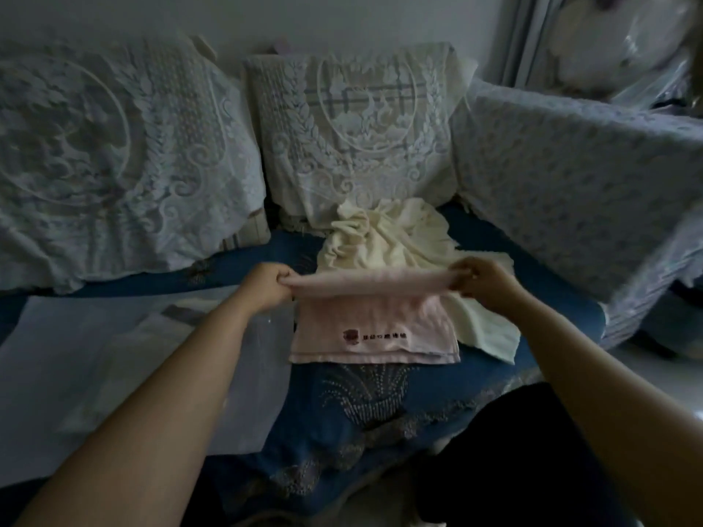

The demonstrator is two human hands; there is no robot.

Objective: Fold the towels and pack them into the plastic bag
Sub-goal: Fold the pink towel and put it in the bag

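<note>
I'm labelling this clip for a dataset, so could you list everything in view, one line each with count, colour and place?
pink towel: one, pale pink with dark printed mark, on the sofa seat at centre, far edge lifted.
cream towels: a crumpled pile, count unclear, cream, behind and right of the pink towel.
plastic bag: one, clear, flat on the seat at left.
sofa seat: one, blue with patterned trim, under everything.
lace-covered cushions: two, white, against the back.
patterned cover: one, pale blue-white, on the armrest at right.
hands: left and right, each pinching an end of the pink towel's lifted edge.
</note>
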